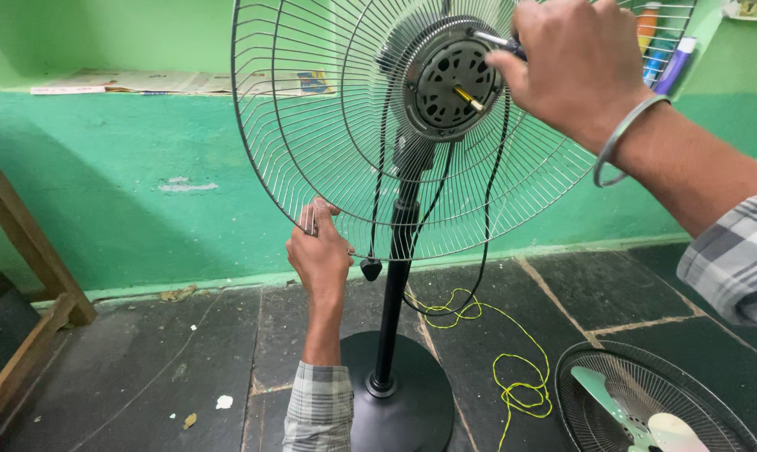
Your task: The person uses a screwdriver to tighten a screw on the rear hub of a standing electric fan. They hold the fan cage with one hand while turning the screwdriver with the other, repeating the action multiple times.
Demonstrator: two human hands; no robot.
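Observation:
A pedestal fan stands before me with its rear wire guard (pixel 311 142) fitted and the bare motor (pixel 452 79) showing its brass shaft. My left hand (pixel 318 255) grips the guard's lower rim. At the motor's upper right edge, my right hand (pixel 575 67) holds a dark-handled tool with a metal shank (pixel 495 40) against the housing. A metal bangle (pixel 625 138) circles that wrist. The black pole (pixel 395 293) drops to a round black base (pixel 412 402).
The front guard with detached blades (pixel 646 410) lies on the dark stone floor at lower right. Yellow cord (pixel 512 377) and a black cable (pixel 487 218) trail beside the pole. A wooden frame (pixel 27 251) leans at left. A green wall ledge holds papers (pixel 144 82) and bottles (pixel 659 42).

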